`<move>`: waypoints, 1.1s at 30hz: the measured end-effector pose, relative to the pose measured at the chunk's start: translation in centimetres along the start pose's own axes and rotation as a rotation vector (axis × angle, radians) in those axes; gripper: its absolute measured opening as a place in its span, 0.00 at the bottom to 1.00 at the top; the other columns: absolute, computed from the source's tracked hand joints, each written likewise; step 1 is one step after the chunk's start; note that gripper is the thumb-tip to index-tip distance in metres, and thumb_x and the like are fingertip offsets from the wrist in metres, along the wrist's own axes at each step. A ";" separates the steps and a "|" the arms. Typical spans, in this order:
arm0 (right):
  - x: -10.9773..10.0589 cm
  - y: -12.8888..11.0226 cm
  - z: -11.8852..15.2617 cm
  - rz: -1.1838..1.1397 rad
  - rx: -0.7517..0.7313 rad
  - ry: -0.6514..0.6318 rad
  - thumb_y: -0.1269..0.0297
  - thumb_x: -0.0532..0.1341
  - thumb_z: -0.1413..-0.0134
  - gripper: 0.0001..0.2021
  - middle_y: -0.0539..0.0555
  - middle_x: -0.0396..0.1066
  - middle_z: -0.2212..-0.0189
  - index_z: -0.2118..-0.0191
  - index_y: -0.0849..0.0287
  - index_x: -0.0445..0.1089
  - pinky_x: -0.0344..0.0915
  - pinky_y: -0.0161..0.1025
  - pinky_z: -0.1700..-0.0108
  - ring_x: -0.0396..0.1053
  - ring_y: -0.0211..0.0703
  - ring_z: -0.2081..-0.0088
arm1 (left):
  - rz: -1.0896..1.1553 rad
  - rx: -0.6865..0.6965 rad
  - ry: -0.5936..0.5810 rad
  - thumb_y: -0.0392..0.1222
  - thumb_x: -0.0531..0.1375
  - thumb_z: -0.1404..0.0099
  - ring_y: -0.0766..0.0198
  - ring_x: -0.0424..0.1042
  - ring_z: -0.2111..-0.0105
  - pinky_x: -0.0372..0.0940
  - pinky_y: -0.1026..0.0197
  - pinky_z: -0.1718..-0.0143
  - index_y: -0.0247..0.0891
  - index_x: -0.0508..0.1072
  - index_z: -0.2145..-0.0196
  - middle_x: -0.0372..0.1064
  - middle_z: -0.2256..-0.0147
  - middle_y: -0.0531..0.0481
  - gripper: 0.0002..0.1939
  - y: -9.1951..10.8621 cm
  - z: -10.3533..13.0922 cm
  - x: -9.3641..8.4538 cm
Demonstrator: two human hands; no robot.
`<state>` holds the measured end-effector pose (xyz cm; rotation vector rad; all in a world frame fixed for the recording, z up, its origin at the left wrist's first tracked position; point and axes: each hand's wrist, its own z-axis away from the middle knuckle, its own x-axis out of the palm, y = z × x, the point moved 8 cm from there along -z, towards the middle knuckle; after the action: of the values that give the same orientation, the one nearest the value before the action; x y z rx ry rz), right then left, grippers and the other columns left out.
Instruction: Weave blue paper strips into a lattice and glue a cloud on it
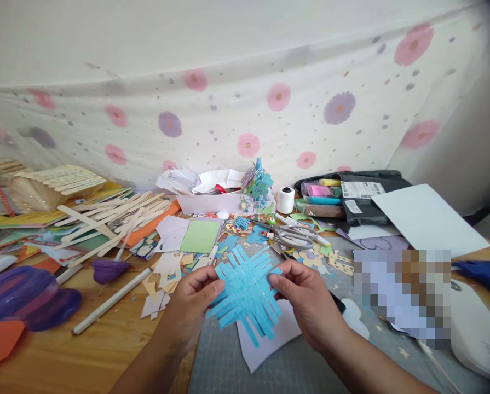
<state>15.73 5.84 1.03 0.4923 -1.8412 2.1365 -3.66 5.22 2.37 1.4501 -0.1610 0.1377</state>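
A square of woven blue paper strips is held up between both hands, its loose strip ends sticking out on all sides. My left hand pinches its left edge between thumb and fingers. On the opposite edge, my right hand grips strip ends the same way. Beneath the weave, a pale lilac sheet of paper lies on the grey cutting mat, partly covered. A dark object, mostly hidden, shows beside my right wrist.
Scissors and paper scraps lie behind the hands. Wooden sticks, a white rod and purple plastic pieces are at left. A spool of white thread stands at the back, with a blue glue gun far right.
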 end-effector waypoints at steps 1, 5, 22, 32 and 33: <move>0.0 0.0 0.0 -0.005 0.000 -0.004 0.54 0.75 0.67 0.17 0.45 0.66 0.82 0.78 0.59 0.70 0.62 0.32 0.73 0.62 0.33 0.77 | -0.024 0.001 0.006 0.50 0.71 0.53 0.69 0.60 0.81 0.56 0.66 0.78 0.35 0.71 0.78 0.61 0.82 0.56 0.17 0.0 0.0 0.1; 0.2 0.2 0.3 -0.090 0.029 -0.057 0.51 0.73 0.63 0.18 0.46 0.67 0.78 0.73 0.59 0.72 0.61 0.32 0.73 0.63 0.33 0.76 | -0.060 0.033 0.036 0.49 0.69 0.50 0.71 0.56 0.81 0.52 0.67 0.78 0.36 0.70 0.79 0.59 0.82 0.57 0.15 -0.1 -0.2 0.2; 0.1 1.1 0.0 0.023 0.010 -0.086 0.53 0.71 0.60 0.19 0.45 0.64 0.84 0.80 0.59 0.64 0.58 0.33 0.73 0.60 0.33 0.79 | -0.015 0.092 0.162 0.47 0.68 0.50 0.71 0.56 0.81 0.54 0.68 0.78 0.37 0.70 0.79 0.59 0.82 0.58 0.13 -0.1 -0.1 -0.1; -0.1 0.9 -0.2 0.039 -0.038 -0.089 0.55 0.70 0.57 0.17 0.45 0.63 0.84 0.80 0.60 0.65 0.52 0.33 0.73 0.56 0.33 0.78 | 0.005 0.049 0.135 0.49 0.68 0.50 0.69 0.59 0.82 0.55 0.66 0.79 0.38 0.70 0.78 0.61 0.82 0.57 0.14 -1.2 -0.5 -0.3; -0.1 1.0 -0.2 0.039 -0.043 -0.090 0.55 0.70 0.56 0.17 0.44 0.62 0.84 0.80 0.60 0.65 0.51 0.33 0.73 0.56 0.33 0.78 | 0.000 0.048 0.134 0.49 0.68 0.50 0.69 0.58 0.82 0.54 0.66 0.79 0.38 0.70 0.78 0.61 0.82 0.57 0.15 -1.2 -0.5 -0.3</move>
<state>15.40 5.85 0.12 0.5550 -1.9558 2.1278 -3.67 5.56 1.10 1.4834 -0.0483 0.2399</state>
